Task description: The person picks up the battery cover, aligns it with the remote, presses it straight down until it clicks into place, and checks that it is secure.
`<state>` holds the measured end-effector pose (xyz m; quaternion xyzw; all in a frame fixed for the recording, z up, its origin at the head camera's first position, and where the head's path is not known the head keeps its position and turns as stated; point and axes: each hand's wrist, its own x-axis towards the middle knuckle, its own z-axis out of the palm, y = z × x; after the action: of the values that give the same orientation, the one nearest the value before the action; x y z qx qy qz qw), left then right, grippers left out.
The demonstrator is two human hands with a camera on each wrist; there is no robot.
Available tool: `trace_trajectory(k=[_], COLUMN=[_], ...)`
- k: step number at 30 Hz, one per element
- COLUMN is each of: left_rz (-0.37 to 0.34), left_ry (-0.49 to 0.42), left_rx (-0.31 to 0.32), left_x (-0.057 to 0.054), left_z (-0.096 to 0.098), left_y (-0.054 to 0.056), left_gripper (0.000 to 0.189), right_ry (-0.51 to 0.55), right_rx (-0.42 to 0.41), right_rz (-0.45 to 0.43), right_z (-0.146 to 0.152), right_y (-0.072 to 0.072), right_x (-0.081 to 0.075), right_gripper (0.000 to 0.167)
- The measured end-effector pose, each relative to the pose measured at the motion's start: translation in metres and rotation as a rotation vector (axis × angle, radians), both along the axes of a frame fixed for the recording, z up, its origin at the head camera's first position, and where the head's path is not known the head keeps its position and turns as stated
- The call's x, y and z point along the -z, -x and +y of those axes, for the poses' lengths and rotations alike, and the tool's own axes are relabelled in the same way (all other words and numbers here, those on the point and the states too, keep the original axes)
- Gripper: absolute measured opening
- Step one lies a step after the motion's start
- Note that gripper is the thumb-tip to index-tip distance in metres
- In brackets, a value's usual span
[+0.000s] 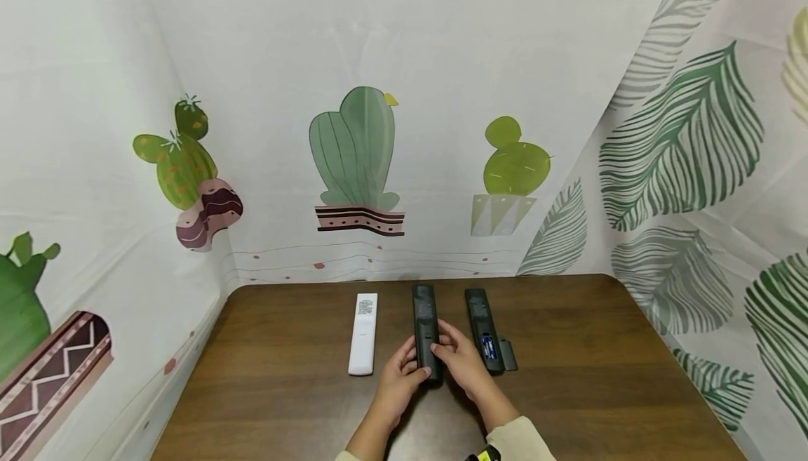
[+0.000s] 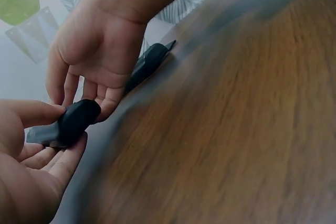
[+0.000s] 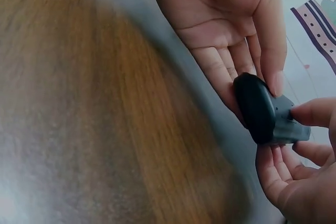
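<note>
The left hand [image 1: 398, 382] and right hand [image 1: 466, 364] grip a long black plastic remote [image 1: 426, 317]; a slim white plastic remote [image 1: 362, 338] lies left on the brown wooden bench [image 1: 581, 349].

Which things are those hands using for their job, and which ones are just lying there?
Used in the job:
black remote control, back side up
left hand and right hand, both holding it

Just lying there, it seems:
white remote control
second black remote, battery bay open
small dark battery cover beside it
</note>
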<state>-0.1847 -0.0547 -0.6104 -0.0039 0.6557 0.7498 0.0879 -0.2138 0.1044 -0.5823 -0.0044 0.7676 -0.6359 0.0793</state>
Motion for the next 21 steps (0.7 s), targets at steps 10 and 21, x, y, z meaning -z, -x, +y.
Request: trace_trajectory(k=[10,21], left_rz=[0.123,0.164], left_ry=[0.181,0.195], left_rx=[-0.064,-0.084], left_x=[0.001,-0.002], left_z=[0.001,0.0], left_y=[0.004,0.002], left_gripper=[0.073,0.065], right_ry=[0.015,-0.007], right_rx=[-0.006,0.026], right_rz=[0.035,0.039], right_z=[-0.001,-0.008], right_y=[0.001,-0.003], right_x=[-0.002,-0.013], right_gripper=[0.057,0.053])
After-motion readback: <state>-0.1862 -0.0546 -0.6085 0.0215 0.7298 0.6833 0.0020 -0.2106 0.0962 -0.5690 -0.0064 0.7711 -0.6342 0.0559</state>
